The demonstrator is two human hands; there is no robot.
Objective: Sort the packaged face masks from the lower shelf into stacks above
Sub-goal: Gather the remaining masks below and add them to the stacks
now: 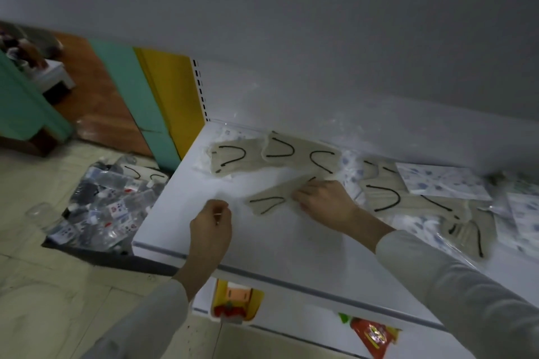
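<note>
Floor pile: packaged masks [105,207] heaped in a dark tray on the floor, left of the shelf.
Shelf: white upper shelf [180,198] with masks spread across it.
Left hand: left hand [211,227] over the shelf's bare left part, fingers curled, thumb against forefinger; I cannot tell whether it pinches anything.
Beige mask: beige mask [271,201] flat on the shelf, black loops showing.
Right hand: right hand [323,198] grips the beige mask's right end with bent fingers.
Back row: beige packets [300,154] near the rear wall.
Right heap: blue-printed packets [443,183] overlapping more beige ones.
</note>
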